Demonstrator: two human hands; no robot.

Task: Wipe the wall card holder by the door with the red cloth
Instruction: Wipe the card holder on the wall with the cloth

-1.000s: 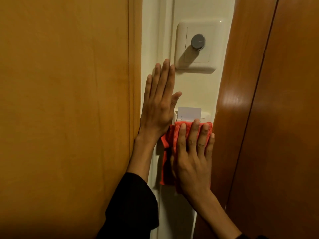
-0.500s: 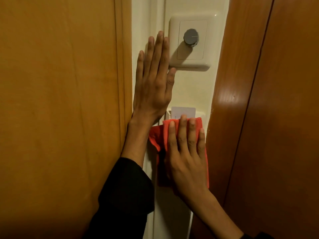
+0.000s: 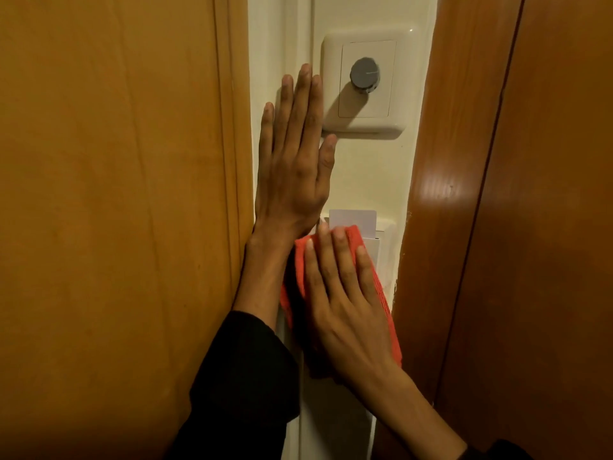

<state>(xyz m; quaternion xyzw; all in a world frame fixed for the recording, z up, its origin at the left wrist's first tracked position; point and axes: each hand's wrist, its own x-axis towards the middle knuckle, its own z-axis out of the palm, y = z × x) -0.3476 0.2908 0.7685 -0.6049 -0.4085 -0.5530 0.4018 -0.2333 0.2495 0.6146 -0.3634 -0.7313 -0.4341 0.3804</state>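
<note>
The white wall card holder (image 3: 381, 242) sits on a narrow cream wall strip, with a white card (image 3: 353, 218) standing up out of its top. My right hand (image 3: 345, 303) lies flat on the red cloth (image 3: 300, 260) and presses it against the holder's front, hiding most of the holder. Only the holder's right edge and top corner show. My left hand (image 3: 293, 167) rests flat on the wall just above and left of the holder, fingers together and pointing up, holding nothing.
A cream switch plate (image 3: 365, 84) with a grey round knob (image 3: 365, 74) is on the wall above the holder, touching my left fingertips' right side. A wooden door panel (image 3: 116, 210) fills the left, and glossy wooden trim (image 3: 497, 210) closes in the right.
My right hand and the cloth have slid slightly down and left on the holder, baring its upper right corner. My left hand rose up the wall a second ago and has stayed flat since.
</note>
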